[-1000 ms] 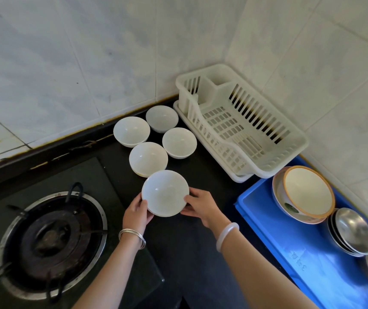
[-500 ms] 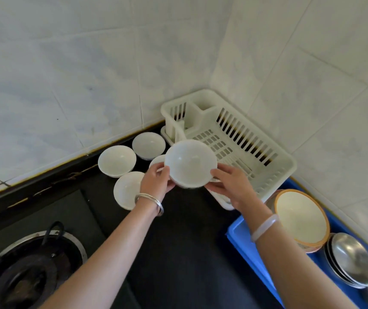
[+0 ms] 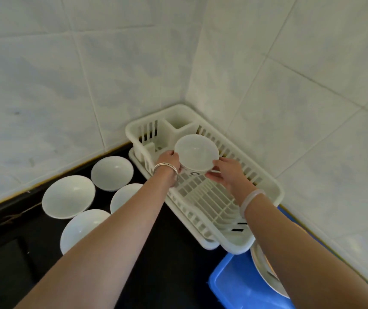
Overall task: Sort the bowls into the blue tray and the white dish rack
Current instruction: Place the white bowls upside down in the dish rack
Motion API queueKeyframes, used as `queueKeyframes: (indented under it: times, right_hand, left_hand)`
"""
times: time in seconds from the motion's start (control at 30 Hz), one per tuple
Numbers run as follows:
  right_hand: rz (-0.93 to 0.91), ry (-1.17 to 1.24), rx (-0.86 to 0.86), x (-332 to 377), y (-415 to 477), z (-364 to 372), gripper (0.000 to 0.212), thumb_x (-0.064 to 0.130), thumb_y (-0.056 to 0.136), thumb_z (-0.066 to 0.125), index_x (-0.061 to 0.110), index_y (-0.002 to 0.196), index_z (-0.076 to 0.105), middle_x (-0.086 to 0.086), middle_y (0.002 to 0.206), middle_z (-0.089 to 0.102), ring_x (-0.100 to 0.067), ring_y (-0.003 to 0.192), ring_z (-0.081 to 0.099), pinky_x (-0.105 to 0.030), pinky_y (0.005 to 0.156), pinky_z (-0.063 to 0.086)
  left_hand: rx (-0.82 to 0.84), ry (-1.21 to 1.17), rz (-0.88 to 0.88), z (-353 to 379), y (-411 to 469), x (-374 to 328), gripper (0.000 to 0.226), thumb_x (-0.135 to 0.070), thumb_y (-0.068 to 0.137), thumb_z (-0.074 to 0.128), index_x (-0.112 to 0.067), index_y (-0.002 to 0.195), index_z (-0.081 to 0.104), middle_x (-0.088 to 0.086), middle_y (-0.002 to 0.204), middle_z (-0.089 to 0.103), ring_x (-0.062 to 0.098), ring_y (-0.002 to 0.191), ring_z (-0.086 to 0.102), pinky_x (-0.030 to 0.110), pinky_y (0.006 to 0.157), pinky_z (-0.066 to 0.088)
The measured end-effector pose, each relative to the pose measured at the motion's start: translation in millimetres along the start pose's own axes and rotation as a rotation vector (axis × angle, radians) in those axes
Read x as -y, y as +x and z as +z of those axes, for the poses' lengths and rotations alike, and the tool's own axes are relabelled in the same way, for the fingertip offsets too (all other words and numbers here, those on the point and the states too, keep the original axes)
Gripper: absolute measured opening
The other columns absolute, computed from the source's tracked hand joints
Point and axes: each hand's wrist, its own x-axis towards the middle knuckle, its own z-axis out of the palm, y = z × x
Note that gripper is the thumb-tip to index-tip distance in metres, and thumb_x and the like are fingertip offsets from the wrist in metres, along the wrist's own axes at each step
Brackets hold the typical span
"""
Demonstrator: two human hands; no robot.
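Note:
Both hands hold one white bowl (image 3: 196, 152) over the far end of the white dish rack (image 3: 265, 181), which stands in the tiled corner. My left hand (image 3: 168, 160) grips its left rim and my right hand (image 3: 228, 171) its right rim. Several more white bowls rest on the dark counter to the left: one (image 3: 111, 172) near the wall, one (image 3: 68, 196) further left, one (image 3: 122, 197) partly behind my left forearm, one (image 3: 80, 228) nearest me. The blue tray (image 3: 232, 286) lies at the bottom right, mostly hidden by my right arm.
A large orange-rimmed bowl (image 3: 265, 275) sits in the blue tray, half hidden behind my right forearm. Tiled walls close in the corner behind and to the right of the rack. The dark counter (image 3: 167, 264) runs between the bowls and the tray.
Both hands lifted the white bowl off the counter and carried it right and away, from in front of the other bowls to above the rack's far end. The view followed toward the corner.

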Motion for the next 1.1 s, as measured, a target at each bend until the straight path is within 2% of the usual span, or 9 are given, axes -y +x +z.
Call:
queueKeyframes:
  times: [0.13, 0.23, 0.3, 0.53, 0.73, 0.83, 0.93, 1.0, 1.1]
  right_hand:
    - [0.041, -0.047, -0.026, -6, 33, 6, 0.03, 0.008, 0.096, 0.049, 0.004, 0.125, 0.056, -0.02, 0.119, 0.061, -0.03, 0.095, 0.066, -0.039, 0.08, 0.057]
    - [0.059, -0.037, -0.04, -10, 46, 11, 0.018, 0.008, 0.095, 0.05, 0.007, 0.111, 0.059, -0.02, 0.12, 0.062, -0.033, 0.104, 0.064, -0.038, 0.08, 0.057]
    - [0.054, -0.016, -0.031, -13, 52, 13, 0.009, 0.008, 0.095, 0.049, 0.009, 0.1, 0.057, -0.02, 0.119, 0.061, -0.033, 0.104, 0.064, -0.038, 0.08, 0.056]
    - [-0.027, -0.005, -0.02, -19, 72, 15, 0.018, 0.007, 0.096, 0.046, 0.009, 0.11, 0.059, -0.012, 0.107, 0.058, -0.025, 0.089, 0.061, -0.036, 0.078, 0.056]
    - [0.066, 0.101, -0.02, -20, 67, 17, 0.026, 0.022, 0.099, 0.047, 0.009, 0.121, 0.053, -0.016, 0.124, 0.057, -0.031, 0.105, 0.061, -0.04, 0.086, 0.056]
    - [0.105, 0.095, -0.006, -17, 60, 18, 0.036, 0.03, 0.098, 0.046, 0.012, 0.129, 0.049, -0.014, 0.125, 0.058, -0.026, 0.092, 0.065, -0.034, 0.075, 0.057]
    - [0.074, 0.035, -0.01, -16, 53, 16, 0.032, 0.032, 0.099, 0.043, 0.014, 0.125, 0.05, -0.015, 0.122, 0.06, -0.02, 0.072, 0.06, -0.03, 0.068, 0.054]
    - [0.039, -0.029, -0.033, -14, 48, 13, 0.033, 0.031, 0.1, 0.041, 0.015, 0.126, 0.052, -0.011, 0.109, 0.063, -0.021, 0.076, 0.059, -0.036, 0.079, 0.057]
    - [-0.055, -0.189, -0.062, -10, 36, 7, 0.038, 0.03, 0.101, 0.035, 0.014, 0.132, 0.05, -0.003, 0.104, 0.058, -0.021, 0.084, 0.06, -0.039, 0.086, 0.055]
  left_hand:
    - [0.019, -0.002, -0.071, 10, 22, 2, 0.032, -0.008, 0.095, 0.036, -0.01, 0.12, 0.054, 0.012, 0.108, 0.053, 0.03, 0.089, 0.054, 0.037, 0.058, 0.051]
    - [0.034, 0.008, -0.11, 12, 37, 2, 0.033, -0.009, 0.096, 0.035, -0.01, 0.125, 0.051, 0.018, 0.128, 0.05, 0.035, 0.098, 0.054, 0.042, 0.062, 0.051]
    - [0.041, 0.021, -0.118, 13, 43, 1, 0.034, -0.009, 0.096, 0.035, -0.01, 0.128, 0.048, 0.019, 0.133, 0.047, 0.035, 0.097, 0.051, 0.037, 0.053, 0.051]
    - [0.037, -0.003, -0.096, 17, 55, 3, 0.037, -0.004, 0.096, 0.033, -0.007, 0.129, 0.047, 0.02, 0.135, 0.046, 0.033, 0.094, 0.049, 0.041, 0.071, 0.047]
    - [0.032, -0.005, -0.096, 17, 55, 5, 0.038, -0.002, 0.094, 0.033, -0.006, 0.128, 0.048, 0.019, 0.131, 0.049, 0.034, 0.092, 0.05, 0.04, 0.069, 0.047]
    - [0.023, 0.014, -0.081, 17, 55, 5, 0.038, -0.002, 0.091, 0.033, -0.005, 0.124, 0.052, 0.016, 0.112, 0.052, 0.031, 0.083, 0.053, 0.039, 0.058, 0.049]
    - [0.002, 0.095, -0.035, 13, 56, 5, 0.034, -0.004, 0.087, 0.036, 0.0, 0.113, 0.057, 0.017, 0.1, 0.055, 0.03, 0.079, 0.053, 0.047, 0.083, 0.053]
    - [0.002, 0.152, -0.009, 8, 54, 3, 0.03, -0.003, 0.088, 0.036, 0.006, 0.108, 0.057, 0.027, 0.112, 0.057, 0.037, 0.097, 0.056, 0.052, 0.096, 0.046]
    - [0.058, 0.217, -0.004, 3, 49, 3, 0.037, -0.001, 0.093, 0.035, 0.015, 0.124, 0.045, 0.035, 0.132, 0.045, 0.042, 0.119, 0.047, 0.049, 0.105, 0.037]
